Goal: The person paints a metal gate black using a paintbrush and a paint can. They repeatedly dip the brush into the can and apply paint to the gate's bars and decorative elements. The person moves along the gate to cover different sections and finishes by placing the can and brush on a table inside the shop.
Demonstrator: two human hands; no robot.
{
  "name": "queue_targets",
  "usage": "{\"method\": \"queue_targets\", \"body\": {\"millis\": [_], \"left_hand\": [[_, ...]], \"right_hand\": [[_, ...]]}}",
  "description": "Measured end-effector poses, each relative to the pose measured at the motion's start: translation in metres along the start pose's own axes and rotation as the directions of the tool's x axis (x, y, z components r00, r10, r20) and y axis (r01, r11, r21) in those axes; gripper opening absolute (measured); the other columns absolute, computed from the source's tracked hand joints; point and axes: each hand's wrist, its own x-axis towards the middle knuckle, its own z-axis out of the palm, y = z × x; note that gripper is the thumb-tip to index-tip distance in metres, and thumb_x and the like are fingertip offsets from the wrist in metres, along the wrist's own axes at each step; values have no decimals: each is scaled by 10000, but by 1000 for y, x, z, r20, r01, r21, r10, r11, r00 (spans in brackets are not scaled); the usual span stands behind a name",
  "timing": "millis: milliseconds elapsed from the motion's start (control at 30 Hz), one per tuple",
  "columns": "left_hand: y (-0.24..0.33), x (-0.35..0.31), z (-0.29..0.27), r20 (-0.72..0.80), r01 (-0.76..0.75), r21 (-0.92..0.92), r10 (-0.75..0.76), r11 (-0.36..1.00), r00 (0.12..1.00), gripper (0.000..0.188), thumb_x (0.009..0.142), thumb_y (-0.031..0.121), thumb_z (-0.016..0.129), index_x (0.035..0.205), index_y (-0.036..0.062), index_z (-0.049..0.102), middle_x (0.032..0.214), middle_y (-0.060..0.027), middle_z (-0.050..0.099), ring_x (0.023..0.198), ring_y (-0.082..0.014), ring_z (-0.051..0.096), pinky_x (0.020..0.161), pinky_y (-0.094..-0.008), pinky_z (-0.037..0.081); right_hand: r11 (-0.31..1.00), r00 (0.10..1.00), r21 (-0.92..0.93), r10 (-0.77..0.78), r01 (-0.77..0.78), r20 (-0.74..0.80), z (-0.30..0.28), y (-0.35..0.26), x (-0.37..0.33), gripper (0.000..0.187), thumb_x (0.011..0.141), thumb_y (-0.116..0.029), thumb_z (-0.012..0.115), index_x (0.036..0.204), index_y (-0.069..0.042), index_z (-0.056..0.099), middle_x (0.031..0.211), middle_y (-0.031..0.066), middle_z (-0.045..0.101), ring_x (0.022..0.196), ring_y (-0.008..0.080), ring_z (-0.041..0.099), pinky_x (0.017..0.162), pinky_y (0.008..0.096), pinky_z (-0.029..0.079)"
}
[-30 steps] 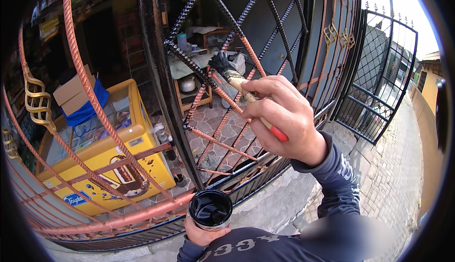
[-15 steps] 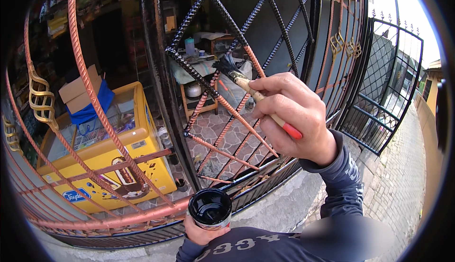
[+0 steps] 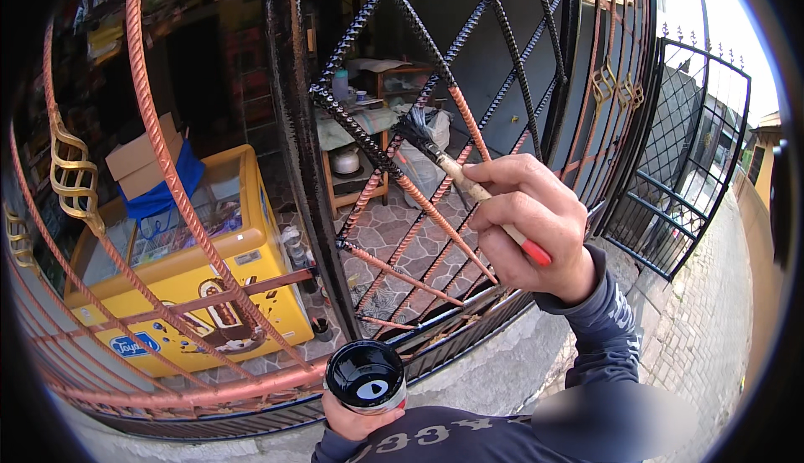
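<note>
My right hand (image 3: 536,224) grips a paintbrush (image 3: 452,170) by its pale wooden handle, the red end poking out below the fingers. The brush's dark, paint-wet bristles (image 3: 415,130) point up and left, right beside a twisted lattice bar; whether they touch it I cannot tell. Down at the lower middle, my left hand (image 3: 356,417) is wrapped round an open can (image 3: 342,371) of glossy black paint. On the gate's crisscross lattice, the upper bars (image 3: 435,52) are black, while several lower bars (image 3: 440,220) still show copper-brown with black patches near the crossings.
Copper-coloured twisted bars (image 3: 155,128) with gold basket ornaments (image 3: 74,165) stand at left, before a yellow chest freezer (image 3: 276,295). Behind the lattice is a small wooden table (image 3: 381,186) with a kettle. A black gate (image 3: 678,161) stands open beside the paved lane (image 3: 695,312) at right.
My right hand and the brush have moved slightly right and down. The lattice sits a little further right in view. A bright reflection now shows in the can's paint.
</note>
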Motion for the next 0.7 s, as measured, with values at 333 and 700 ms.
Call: {"method": "queue_targets", "body": {"millis": [333,700], "left_hand": [[16,-8,-11,-70,-17,-15,16,1000,997,953,582,84,990,1386,-39,492,1251,-166,676,1152,-261,685,1035,-419,532],[22,-25,-28,-101,69,-6,-69,998,992,877,589,28,970,1346,-58,536,1182,-158,702,1055,-242,708,951,-395,564]], "right_hand": [[994,993,86,69,-61,-94,2,-3,-1,184,663,96,663,807,-18,661,1078,213,721,852,249,709,738,333,575],[945,902,84,326,-315,-283,-4,4,-10,151,679,63,643,818,12,668,1014,199,746,804,214,727,737,302,579]]}}
